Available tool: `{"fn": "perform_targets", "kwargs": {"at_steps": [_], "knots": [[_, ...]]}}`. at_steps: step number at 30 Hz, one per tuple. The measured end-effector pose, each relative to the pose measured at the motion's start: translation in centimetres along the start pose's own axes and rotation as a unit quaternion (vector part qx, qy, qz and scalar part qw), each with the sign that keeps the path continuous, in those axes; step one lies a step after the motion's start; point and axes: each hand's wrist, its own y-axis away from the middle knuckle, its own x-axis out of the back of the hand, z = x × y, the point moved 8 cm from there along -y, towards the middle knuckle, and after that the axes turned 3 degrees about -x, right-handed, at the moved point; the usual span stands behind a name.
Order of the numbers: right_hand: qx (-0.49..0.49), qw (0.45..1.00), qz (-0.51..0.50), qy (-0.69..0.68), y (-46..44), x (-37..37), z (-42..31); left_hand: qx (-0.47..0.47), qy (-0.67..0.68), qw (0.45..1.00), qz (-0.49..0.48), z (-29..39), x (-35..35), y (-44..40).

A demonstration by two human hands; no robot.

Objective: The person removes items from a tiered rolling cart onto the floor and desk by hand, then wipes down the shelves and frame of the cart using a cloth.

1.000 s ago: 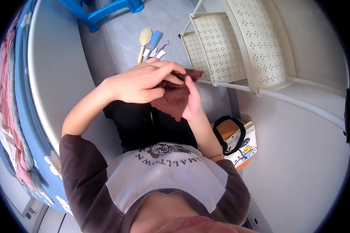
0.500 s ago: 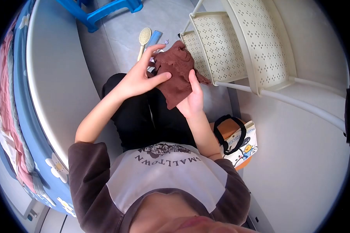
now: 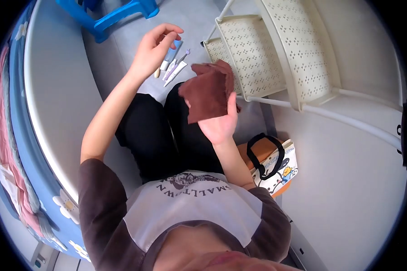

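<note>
A brown cloth [image 3: 208, 95] with uneven edges lies bunched over my right hand [image 3: 218, 128]. The thumb shows along the cloth's right side, while the other fingers are hidden under it. My left hand [image 3: 157, 47] is raised away from the cloth, above the small items on the floor. Its fingers are loosely bent and partly apart, and I see nothing in them. Below it lie a blue-and-white tube [image 3: 172, 54], a white tube [image 3: 175, 73] and a thin item with a purple end [image 3: 184, 56]. A pale hairbrush [image 3: 157, 72] is mostly hidden behind the left hand.
A cream shelf rack [image 3: 253, 54] with perforated tiers stands at the right. Beside my right arm sits a printed bag [image 3: 280, 169] with black handles, by an orange object [image 3: 257, 149]. A blue plastic stool [image 3: 122, 16] is at the top left, with a bed edge [image 3: 54, 113] along the left.
My left hand has let go of the cloth and moved up and left over the floor items. The cloth stays in my right hand, slightly lower and turned.
</note>
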Motion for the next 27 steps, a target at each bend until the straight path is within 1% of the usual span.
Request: {"fn": "perform_targets", "kwargs": {"at_steps": [1, 2, 3, 4, 5, 6, 7, 8, 10, 11, 12, 14, 15, 17, 18, 20, 21, 23, 24, 26, 27], "knots": [[0.07, 0.994, 0.035, 0.073, -0.2, 0.5, -1.2, 0.02, 0.072, 0.997, -0.005, -0.1, -0.6, -0.3], [0.14, 0.977, 0.071, 0.145, -0.3, 1.0, -2.5, 0.038, 0.051, 0.998, -0.022, -0.6, -1.6, -0.9], [0.228, 0.936, 0.145, 0.227, -0.5, 2.7, -4.2, 0.056, 0.028, 0.997, -0.038, -1.7, -2.6, -1.9], [0.31, 0.875, 0.218, 0.303, -0.7, 4.2, -5.8, 0.076, 0.006, 0.996, -0.054, -3.3, -3.6, -2.8], [0.296, 0.809, 0.324, 0.391, -1.3, 5.4, -7.0, 0.085, -0.038, 0.993, -0.075, -6.1, -5.2, -4.5], [0.278, 0.725, 0.42, 0.469, -2.0, 6.3, -8.8, 0.093, -0.081, 0.988, -0.095, -9.0, -6.8, -6.5], [0.356, 0.662, 0.37, 0.546, -4.0, 6.3, -11.3, 0.073, -0.108, 0.988, -0.077, -10.1, -8.1, -8.1], [0.428, 0.587, 0.314, 0.611, -5.8, 6.4, -13.2, 0.054, -0.136, 0.987, -0.06, -10.9, -9.4, -9.7], [0.427, 0.529, 0.235, 0.695, -8.9, 6.2, -15.1, 0.031, -0.08, 0.996, 0.013, -12.5, -11.7, -12.9], [0.417, 0.513, 0.268, 0.701, -10.8, 8.1, -16.5, 0.02, -0.05, 0.997, 0.05, -12.8, -12.3, -14.2], [0.337, 0.508, 0.327, 0.722, -12.6, 9.1, -17.2, 0.029, -0.019, 0.999, 0.02, -12.7, -13.2, -14.8], [0.117, 0.47, 0.395, 0.78, -15.9, 11.2, -17.5, 0.05, 0.042, 0.997, -0.042, -12.8, -14.8, -15.4], [0.142, 0.503, 0.329, 0.787, -17.3, 10.8, -17.1, 0.017, 0.049, 0.999, 0.002, -12.6, -14.4, -15.1], [0.184, 0.559, 0.191, 0.785, -19.4, 9.6, -15.5, 0.014, 0.059, 0.998, -0.001, -13.4, -14.6, -15.5], [0.184, 0.554, 0.184, 0.791, -19.6, 9.5, -15.4, 0.014, 0.064, 0.998, -0.002, -13.8, -14.6, -15.5], [0.185, 0.542, 0.167, 0.802, -20.0, 9.0, -15.5, -0.007, 0.045, 0.998, -0.044, -13.9, -14.5, -16.1], [0.182, 0.549, 0.17, 0.798, -19.9, 9.3, -15.6, -0.021, 0.034, 0.997, -0.06, -13.3, -14.1, -16.0], [0.212, 0.509, 0.141, 0.822, -20.1, 9.0, -15.5, -0.039, 0.003, 0.995, -0.088, -12.6, -13.9, -16.1], [0.228, 0.487, 0.126, 0.834, -20.0, 8.7, -15.5, -0.061, -0.043, 0.993, -0.087, -12.3, -13.7, -16.1], [0.164, 0.455, 0.164, 0.86, -20.0, 9.3, -15.5, -0.107, -0.133, 0.982, -0.082, -11.0, -13.2, -15.9], [0.133, 0.436, 0.183, 0.871, -19.8, 9.4, -15.4, -0.115, -0.178, 0.974, -0.083, -10.5, -12.9, -15.7]]}}
